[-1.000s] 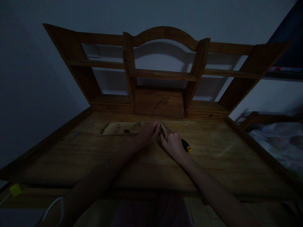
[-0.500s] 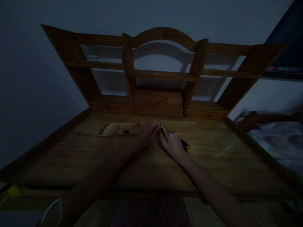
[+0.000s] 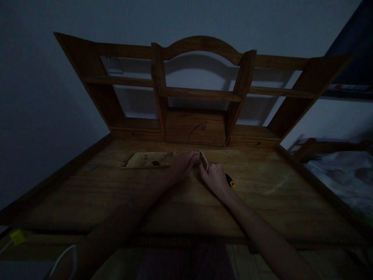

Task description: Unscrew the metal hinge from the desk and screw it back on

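In the dim head view my right hand (image 3: 214, 175) is closed around a small thin piece of wood (image 3: 204, 160), held tilted on edge above the desk. My left hand (image 3: 183, 165) comes up to its left face, fingertips pinched together. Something small and shiny shows at those fingertips, too small and dark to name. Behind my left hand lies a broken wooden board (image 3: 142, 159) with a jagged left end and a dark hole. Beside my right hand, partly hidden by it, rests a black and yellow handle (image 3: 230, 181), its tool end out of sight.
A wooden desk (image 3: 175, 210) with raised side edges carries a shelf unit (image 3: 201, 93) at the back. Thin metal rods (image 3: 92, 167) lie at the left. A flat pale strip of wood (image 3: 230, 155) lies behind my right hand. Bedding (image 3: 344, 179) is at the right.
The small wood piece has tilted and shifted slightly right in my right hand. My left fingertips have followed and stay against it. The broken board and the rods have not moved.
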### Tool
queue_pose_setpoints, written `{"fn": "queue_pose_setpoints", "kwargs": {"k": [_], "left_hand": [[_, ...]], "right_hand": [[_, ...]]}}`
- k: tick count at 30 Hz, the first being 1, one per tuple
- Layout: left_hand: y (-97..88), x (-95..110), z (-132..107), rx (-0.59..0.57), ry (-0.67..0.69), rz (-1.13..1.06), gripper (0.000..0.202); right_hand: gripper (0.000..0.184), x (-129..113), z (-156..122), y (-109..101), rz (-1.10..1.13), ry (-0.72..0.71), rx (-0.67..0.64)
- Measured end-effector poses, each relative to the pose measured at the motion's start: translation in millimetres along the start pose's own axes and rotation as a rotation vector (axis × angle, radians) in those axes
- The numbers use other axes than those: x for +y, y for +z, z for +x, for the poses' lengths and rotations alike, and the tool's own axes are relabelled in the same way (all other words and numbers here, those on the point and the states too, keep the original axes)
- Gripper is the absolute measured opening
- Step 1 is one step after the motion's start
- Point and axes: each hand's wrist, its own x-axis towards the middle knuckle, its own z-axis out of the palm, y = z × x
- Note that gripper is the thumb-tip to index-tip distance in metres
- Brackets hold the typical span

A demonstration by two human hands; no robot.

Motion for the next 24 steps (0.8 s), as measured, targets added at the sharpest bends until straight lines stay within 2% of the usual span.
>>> {"fn": "queue_pose_setpoints", "kwargs": {"k": [6, 16, 24], "left_hand": [[2.9, -3.1, -0.9, 0.012, 0.002, 0.000, 0.032], [0.3, 1.4, -0.3, -0.002, -0.046, -0.038, 0.028], [2.5, -2.7, 0.1, 0.031, -0.053, 0.007, 0.028]], "right_hand": [[0.049, 2.4, 0.7, 2.7, -0.020, 0.003, -0.010], [0.040, -2.3, -1.1, 0.3, 0.030, 0.003, -0.018], [0.044, -3.3, -1.3, -0.7, 0.044, 0.007, -0.023]]}}
